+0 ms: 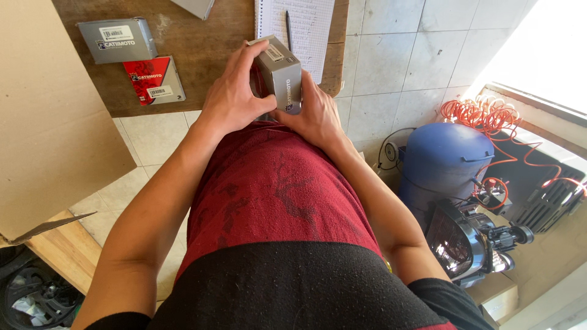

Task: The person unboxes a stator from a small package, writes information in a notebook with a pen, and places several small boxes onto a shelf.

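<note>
Fingers of both hands, left hand and right hand, clamped on grey box; wooden table beneath.

A grey carton is seen above a brown wooden desk. 2 more boxes, 1 grey and 1 red-and-grey, are shown; the compressor tank is blue, its coiled hose orange.

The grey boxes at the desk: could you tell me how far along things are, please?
Set down: a grey box and a red-and-grey box lie on the wooden table. In hand: left hand and right hand grip a grey box. Anything remaining is out of sight.
</note>
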